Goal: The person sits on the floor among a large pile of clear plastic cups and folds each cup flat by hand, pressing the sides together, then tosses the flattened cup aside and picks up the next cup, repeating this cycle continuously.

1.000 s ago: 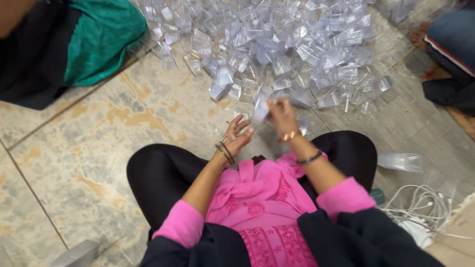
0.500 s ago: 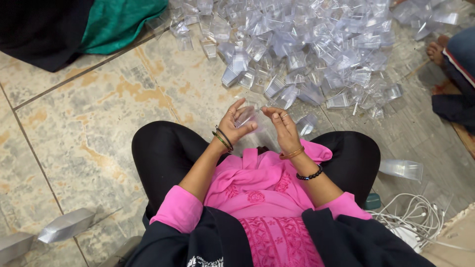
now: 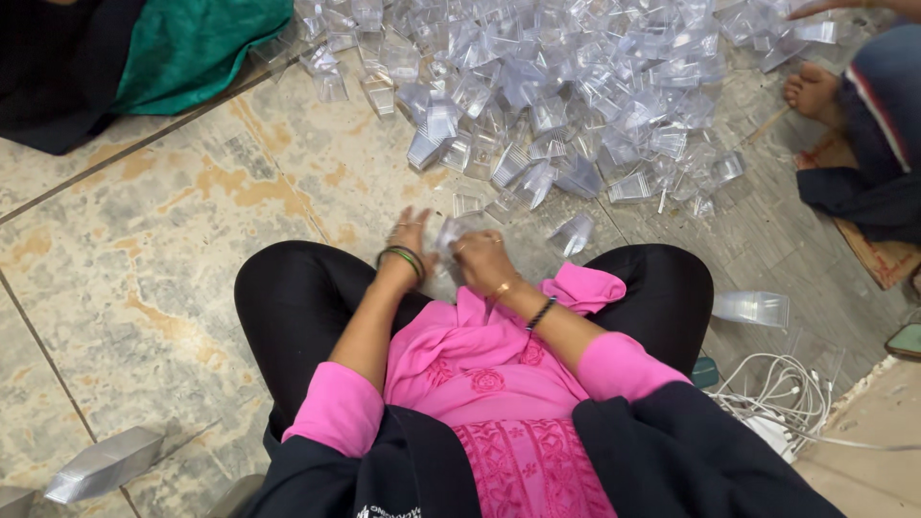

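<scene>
Cup (image 3: 449, 233) clear plastic, pinched between both hands just past the knees | left hand (image 3: 411, 240) and right hand (image 3: 483, 261) close together, both gripping it | risk: thin wall may crack if squeezed, or slip | loose cup (image 3: 573, 235) at 1 o'clock | pile (image 3: 566, 86) at 12, could topple if knocked

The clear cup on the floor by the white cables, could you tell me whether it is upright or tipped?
Tipped: the clear cup lies on its side on the floor tiles.
</scene>
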{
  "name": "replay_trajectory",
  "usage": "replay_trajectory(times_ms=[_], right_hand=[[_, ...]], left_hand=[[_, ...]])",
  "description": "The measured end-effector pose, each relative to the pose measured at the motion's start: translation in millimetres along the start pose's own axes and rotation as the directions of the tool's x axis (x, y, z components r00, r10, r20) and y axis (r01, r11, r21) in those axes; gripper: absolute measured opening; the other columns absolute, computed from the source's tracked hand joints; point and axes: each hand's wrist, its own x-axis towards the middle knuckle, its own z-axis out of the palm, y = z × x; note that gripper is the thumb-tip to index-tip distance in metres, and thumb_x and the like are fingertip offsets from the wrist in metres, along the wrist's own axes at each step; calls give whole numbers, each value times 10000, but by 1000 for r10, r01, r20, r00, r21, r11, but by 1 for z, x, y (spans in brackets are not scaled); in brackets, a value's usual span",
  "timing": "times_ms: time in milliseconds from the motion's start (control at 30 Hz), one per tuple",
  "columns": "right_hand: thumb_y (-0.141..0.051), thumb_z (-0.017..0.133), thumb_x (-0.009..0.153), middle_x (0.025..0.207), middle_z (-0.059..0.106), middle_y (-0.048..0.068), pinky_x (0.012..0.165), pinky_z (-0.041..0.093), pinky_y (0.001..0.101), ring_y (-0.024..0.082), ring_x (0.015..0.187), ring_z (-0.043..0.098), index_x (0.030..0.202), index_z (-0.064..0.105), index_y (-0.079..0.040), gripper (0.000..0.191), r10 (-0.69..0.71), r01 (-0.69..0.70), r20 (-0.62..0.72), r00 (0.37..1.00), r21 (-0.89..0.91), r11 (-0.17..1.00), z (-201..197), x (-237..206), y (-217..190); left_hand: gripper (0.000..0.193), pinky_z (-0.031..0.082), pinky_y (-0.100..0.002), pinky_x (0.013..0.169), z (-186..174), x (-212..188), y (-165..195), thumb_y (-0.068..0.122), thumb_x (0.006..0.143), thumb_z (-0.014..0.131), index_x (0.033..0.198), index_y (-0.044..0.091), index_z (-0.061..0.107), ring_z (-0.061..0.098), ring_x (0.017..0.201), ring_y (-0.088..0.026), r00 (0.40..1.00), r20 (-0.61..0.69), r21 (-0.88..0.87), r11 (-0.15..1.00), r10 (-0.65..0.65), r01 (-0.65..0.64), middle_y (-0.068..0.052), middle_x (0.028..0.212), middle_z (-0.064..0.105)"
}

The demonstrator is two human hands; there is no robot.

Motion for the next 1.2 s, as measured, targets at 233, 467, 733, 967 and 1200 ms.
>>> replay_trajectory(times_ms=[233, 467, 733, 967, 1200], right_hand=[[-188, 662, 932, 1183, 690, 90, 1059, 321, 600, 270, 1151, 617, 1129, 691, -74, 230, -35, 34, -61, 998, -8, 999, -8, 32, -11], [-248, 698, 919, 1194, 667, 168, 995, 499, 432, 338, 1158, 634, 1042, 722, -151, 158, 152, -70, 192, 970, -379, 923, -38, 99, 29], [-322, 621, 1002, 1008, 717, 22, 808, 586, 297, 118, 849, 704, 1301, 584, -98, 375, 157, -425, 423, 892, 672, 606, -35, 88, 31], [-152, 790, 642, 1316, 599, 213, 932, 464, 579, 433, 1229, 584, 1232, 647, -136, 607, 218, -301, -222, 950, -478, 825, -113, 91, 122], [-195, 834, 812, 1264, 664, 152, 958, 517, 453, 351, 1129, 634, 1320, 618, -118, 558, 305, -314, -320, 897, 24, 949, -95, 73, 140]], left_hand=[[535, 558, -395, 959, -1, 28, -33, 202, 835, 780, 1325, 55, 623, 649, 1207, -302, 888, -169, -511, 809, -427, 292, -208, 1408, 578], [613, 555, -407, 992, 10, 48, -30, 262, 861, 806, 1388, 50, 575, 637, 1248, -303, 919, 8, -640, 704, -394, 307, -191, 1434, 616], [852, 597, -396, 829, 11, 59, -23, 295, 814, 810, 1521, 78, 387, 662, 1107, -274, 932, 280, -915, 231, -230, 332, -178, 1364, 583], [564, 585, -342, 818, 20, 68, -36, 239, 888, 863, 1266, -9, 527, 712, 947, -199, 849, 258, -913, 171, -461, 371, -148, 1124, 699], [744, 601, -327, 811, 34, 68, -33, 200, 788, 839, 1423, 197, 452, 687, 966, -158, 873, 269, -872, 283, -407, 401, -92, 1127, 700]])
